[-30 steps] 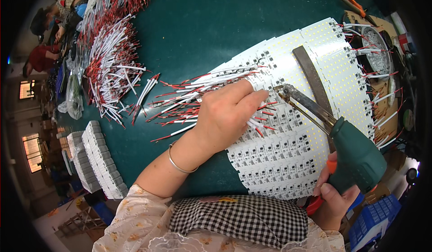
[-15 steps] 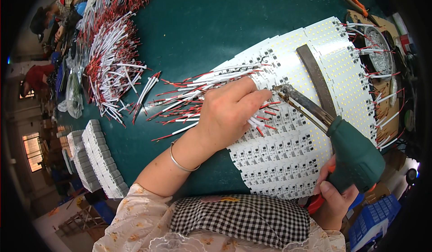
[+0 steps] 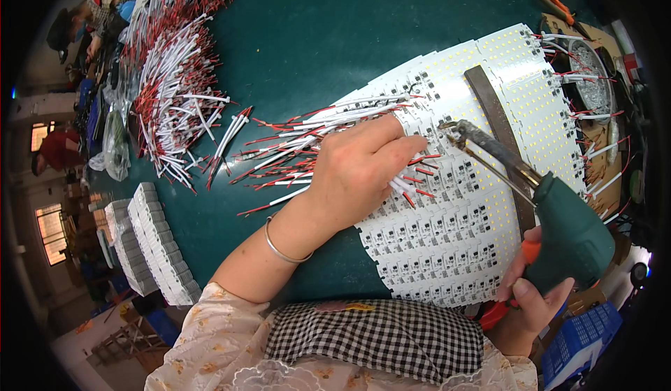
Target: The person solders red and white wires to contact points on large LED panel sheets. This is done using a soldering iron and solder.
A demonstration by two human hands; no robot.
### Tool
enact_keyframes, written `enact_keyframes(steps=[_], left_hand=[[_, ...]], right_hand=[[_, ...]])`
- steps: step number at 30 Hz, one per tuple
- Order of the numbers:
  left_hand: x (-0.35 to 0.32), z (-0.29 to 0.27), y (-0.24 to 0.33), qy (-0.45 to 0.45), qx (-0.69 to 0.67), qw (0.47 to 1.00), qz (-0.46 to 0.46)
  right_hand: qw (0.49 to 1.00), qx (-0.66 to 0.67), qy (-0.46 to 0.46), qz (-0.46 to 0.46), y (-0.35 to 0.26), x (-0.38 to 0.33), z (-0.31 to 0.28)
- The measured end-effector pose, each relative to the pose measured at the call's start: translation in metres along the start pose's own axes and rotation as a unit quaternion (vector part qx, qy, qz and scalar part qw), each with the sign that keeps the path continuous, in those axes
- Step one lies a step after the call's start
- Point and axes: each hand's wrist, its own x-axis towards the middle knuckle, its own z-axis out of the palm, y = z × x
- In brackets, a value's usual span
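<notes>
My left hand (image 3: 360, 171) is closed around a bundle of red and white wires (image 3: 297, 136). Their ends fan out to the left and stick out below the fingers. It rests above overlapping white circuit boards (image 3: 426, 251) with rows of black components and yellow LEDs. In my right hand (image 3: 535, 310) is a green soldering gun (image 3: 573, 234), gripped by its handle. The gun's dark metal tip points up and left over the boards, a short way right of my left fingertips. Whether the tip touches a board I cannot tell.
A dark flat bar (image 3: 498, 122) lies across the boards. Large heaps of red and white wires (image 3: 178, 104) sit at the left, near stacked white boards (image 3: 159, 244). At the far right is a dish of clear material (image 3: 588, 76). Other people (image 3: 66, 31) are at the far left.
The soldering gun has shifted to the right, its tip moving off from my left fingertips and slightly up. My left hand with the wires has barely moved.
</notes>
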Motion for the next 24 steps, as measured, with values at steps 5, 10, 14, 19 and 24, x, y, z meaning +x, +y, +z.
enact_keyframes(steps=[5, 10, 14, 19, 24], left_hand=[[-0.001, -0.001, -0.001, -0.004, 0.006, 1.0, 0.004], [-0.002, 0.0, 0.0, 0.002, 0.043, 0.999, 0.022], [-0.001, -0.002, -0.002, -0.033, 0.025, 0.999, 0.022], [0.001, -0.001, -0.002, -0.024, 0.01, 0.998, 0.052], [-0.002, -0.002, -0.002, -0.026, 0.003, 0.998, 0.053]], right_hand=[[1.0, 0.022, -0.001, 0.006, 0.001, -0.003, -0.006], [1.0, 0.029, 0.003, 0.009, -0.001, -0.008, -0.008], [0.999, 0.035, 0.006, 0.024, -0.001, -0.013, -0.011], [0.999, 0.018, -0.019, 0.027, 0.004, -0.018, -0.018], [0.997, 0.002, -0.009, 0.083, -0.003, -0.021, -0.011]])
